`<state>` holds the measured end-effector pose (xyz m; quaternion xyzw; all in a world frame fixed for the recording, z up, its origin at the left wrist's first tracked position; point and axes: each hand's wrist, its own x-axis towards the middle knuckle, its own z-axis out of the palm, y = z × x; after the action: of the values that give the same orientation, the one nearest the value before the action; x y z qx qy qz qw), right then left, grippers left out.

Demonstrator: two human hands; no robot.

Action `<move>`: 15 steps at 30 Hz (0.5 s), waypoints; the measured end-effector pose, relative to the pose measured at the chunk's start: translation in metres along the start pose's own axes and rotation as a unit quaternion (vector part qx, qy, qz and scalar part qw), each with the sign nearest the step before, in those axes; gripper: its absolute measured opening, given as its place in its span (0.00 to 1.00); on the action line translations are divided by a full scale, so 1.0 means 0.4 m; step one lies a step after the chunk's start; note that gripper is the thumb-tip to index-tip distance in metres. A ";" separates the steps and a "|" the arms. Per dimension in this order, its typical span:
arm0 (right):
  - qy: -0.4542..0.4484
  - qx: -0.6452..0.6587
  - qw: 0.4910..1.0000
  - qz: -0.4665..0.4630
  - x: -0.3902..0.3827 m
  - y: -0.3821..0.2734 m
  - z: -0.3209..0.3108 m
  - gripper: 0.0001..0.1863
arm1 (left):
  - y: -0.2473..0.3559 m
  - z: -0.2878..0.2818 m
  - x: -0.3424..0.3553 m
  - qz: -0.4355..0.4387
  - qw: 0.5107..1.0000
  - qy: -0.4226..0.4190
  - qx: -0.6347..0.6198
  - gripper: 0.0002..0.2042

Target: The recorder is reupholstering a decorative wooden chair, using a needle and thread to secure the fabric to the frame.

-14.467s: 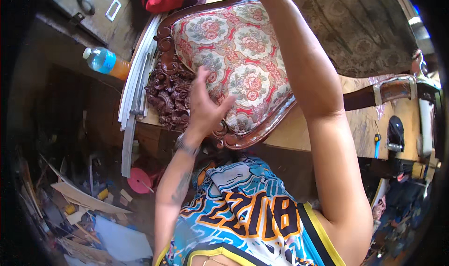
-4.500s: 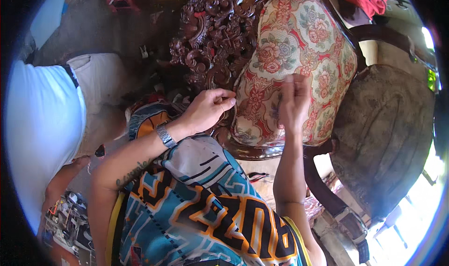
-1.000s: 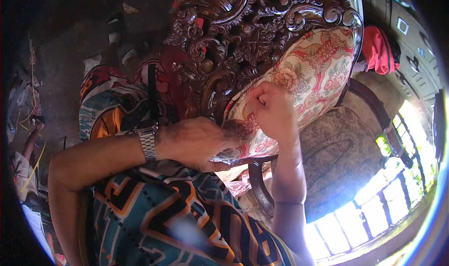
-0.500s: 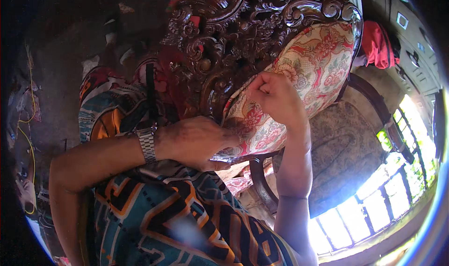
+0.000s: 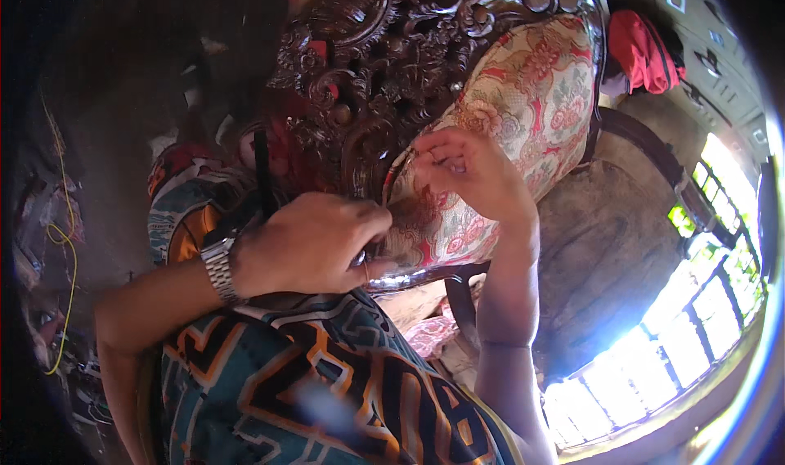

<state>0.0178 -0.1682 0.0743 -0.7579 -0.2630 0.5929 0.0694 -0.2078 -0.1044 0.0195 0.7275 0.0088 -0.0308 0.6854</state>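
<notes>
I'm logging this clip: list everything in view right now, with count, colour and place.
Carved frame: one, dark brown, top centre
Floral padding: one, cream and red, within the frame
Worn panel: one, grey-brown, right
Curved wooden arm: one, dark brown, right
Red bag: one, red, upper right
Cabinet: one, grey, upper-right edge
Barred window: one, glaring white, lower right
Cord: one, yellow, far left
Floor clutter: uncountable, too dark, left
Watch: one, silver, left wrist
Jersey: one, teal, black and orange, bottom
Left grip: one, bare, padding's lower-left edge
Right grip: one, bare, over padding
</notes>
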 end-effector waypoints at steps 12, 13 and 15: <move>0.243 -0.235 0.927 -0.162 0.013 0.039 0.060 0.13 | 0.119 -0.033 -0.053 -0.108 0.959 0.140 0.220 0.25; 0.242 -0.230 0.930 -0.154 0.014 0.036 0.062 0.13 | 0.141 -0.046 -0.064 -0.094 0.952 0.176 0.232 0.23; 0.247 -0.243 0.930 -0.124 0.019 0.032 0.066 0.14 | 0.191 -0.083 -0.094 -0.059 0.954 0.159 0.246 0.15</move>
<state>-0.0018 -0.1809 0.0549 -0.8355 -0.4651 0.2919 0.0186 -0.2402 -0.0748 0.0998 0.8673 0.1526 0.0440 0.4717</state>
